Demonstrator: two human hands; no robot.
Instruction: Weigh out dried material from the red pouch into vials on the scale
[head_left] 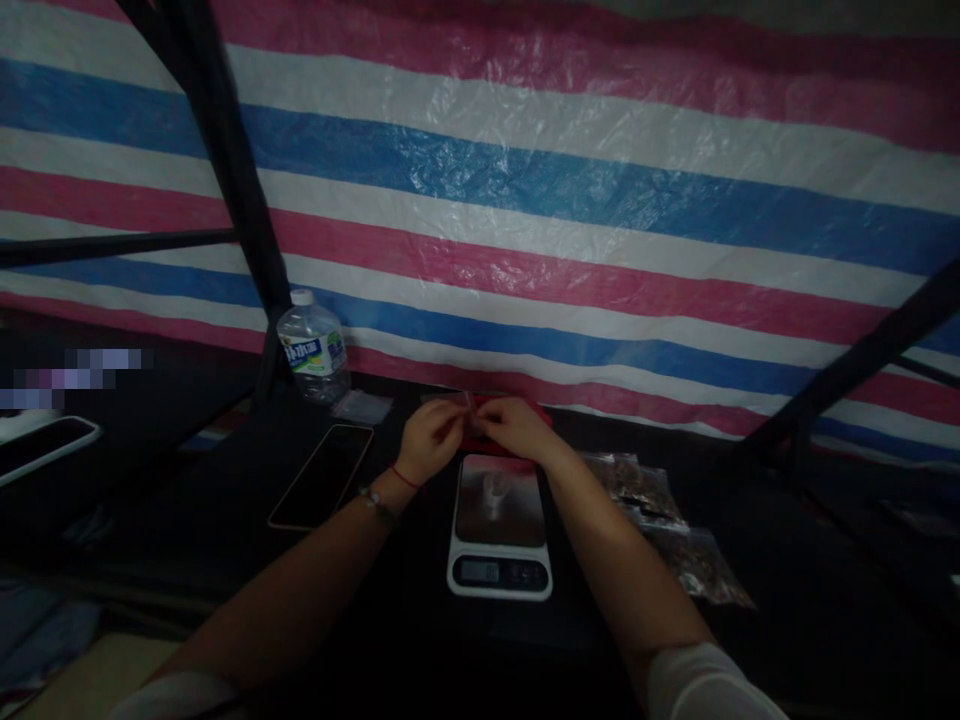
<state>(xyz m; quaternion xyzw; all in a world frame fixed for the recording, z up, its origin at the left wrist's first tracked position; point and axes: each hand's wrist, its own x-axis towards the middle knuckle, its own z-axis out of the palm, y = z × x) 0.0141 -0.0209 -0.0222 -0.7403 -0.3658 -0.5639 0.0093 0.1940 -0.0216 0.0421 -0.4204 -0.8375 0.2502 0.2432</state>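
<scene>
Just beyond the kitchen scale (pixel 501 505), my left hand (pixel 433 436) and my right hand (pixel 516 426) come together with pinched fingers. Between them is a small clear plastic bag (pixel 470 402), partly hidden by the fingertips. A red tray or dish (pixel 537 407) lies behind and below the hands; its contents are hidden. The scale has a white body, a shiny metal plate and a small display that is too dim to read. To the right of my right forearm, several clear zip bags (pixel 697 565) with small brownish pieces in them lie flat, partly overlapping.
A dark phone (pixel 322 478) lies left of my left hand. Behind it stand a large clear plastic bottle (pixel 313 350) and a flat stack of clear bags (pixel 363 407). Black metal posts (pixel 232 180) and a striped tarp (pixel 562 220) bound the black table. Another phone (pixel 45 445) lies far left.
</scene>
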